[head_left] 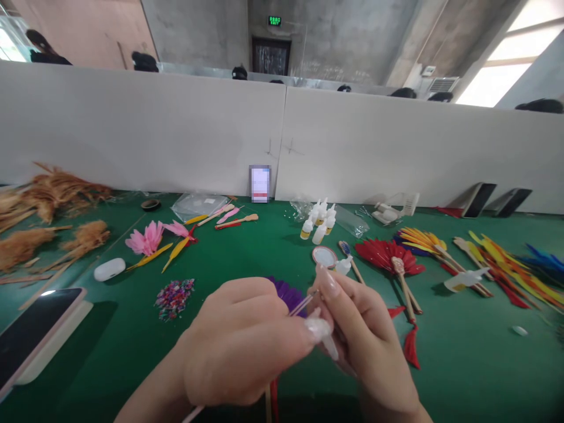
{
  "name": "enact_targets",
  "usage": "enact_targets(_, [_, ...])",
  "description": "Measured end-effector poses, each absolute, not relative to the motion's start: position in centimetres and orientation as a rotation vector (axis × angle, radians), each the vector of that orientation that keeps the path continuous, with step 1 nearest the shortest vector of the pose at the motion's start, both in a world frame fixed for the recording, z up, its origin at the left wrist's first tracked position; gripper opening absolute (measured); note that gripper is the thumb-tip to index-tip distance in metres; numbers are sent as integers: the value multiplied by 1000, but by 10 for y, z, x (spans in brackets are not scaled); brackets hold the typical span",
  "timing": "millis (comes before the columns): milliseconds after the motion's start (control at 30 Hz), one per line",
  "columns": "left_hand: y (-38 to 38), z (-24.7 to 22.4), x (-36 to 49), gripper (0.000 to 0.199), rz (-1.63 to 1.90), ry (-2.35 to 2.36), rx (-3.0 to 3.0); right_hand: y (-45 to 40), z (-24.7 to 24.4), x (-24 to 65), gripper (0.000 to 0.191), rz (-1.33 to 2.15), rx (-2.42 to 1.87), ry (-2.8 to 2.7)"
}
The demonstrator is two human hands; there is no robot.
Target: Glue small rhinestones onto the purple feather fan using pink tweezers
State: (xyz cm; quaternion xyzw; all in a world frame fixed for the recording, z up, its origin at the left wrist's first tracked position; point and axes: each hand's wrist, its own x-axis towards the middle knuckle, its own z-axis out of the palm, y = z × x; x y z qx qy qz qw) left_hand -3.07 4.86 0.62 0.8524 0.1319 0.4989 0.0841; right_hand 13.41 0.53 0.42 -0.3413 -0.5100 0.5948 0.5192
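My left hand is closed in the lower middle, with its thumb and fingers pinched around a thin pale stick. Just to the right, my right hand pinches something very small near the stick's tip, too small to make out. The two hands nearly touch. Behind and below them lies a purple feather piece, largely hidden by my left hand. A wooden handle and a red strip show beneath my hands.
Colourful beads lie left of my hands, by a white case and a phone. Glue bottles stand beyond. A red feather fan and a loose glue bottle lie right. A white partition runs behind.
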Motion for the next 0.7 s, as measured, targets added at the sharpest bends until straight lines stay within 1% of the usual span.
enact_targets(67, [51, 2, -31, 18, 1605, 290, 2473, 6, 3, 134, 57, 1438, -798, -1224])
enact_targets(133, [50, -2, -32, 13, 1682, 377, 2368, 6, 3, 134, 55, 1494, -787, -1195])
enact_targets(233, [45, -5, -33, 16, 1688, 443, 2326, 5, 2, 134, 55, 1520, -795, -1167])
enact_targets(500, [45, 3, -31, 23, 1697, 259, 2311, 6, 8, 136, 62, 1430, -834, -1270])
enact_targets(567, [42, 5, -28, 21, 1658, 290, 2306, 7, 8, 136, 61, 1421, -831, -1282])
enact_targets(700, [33, 9, -24, 12, 1631, 487, 2240, 8, 3, 136, 57, 1425, -806, -1271])
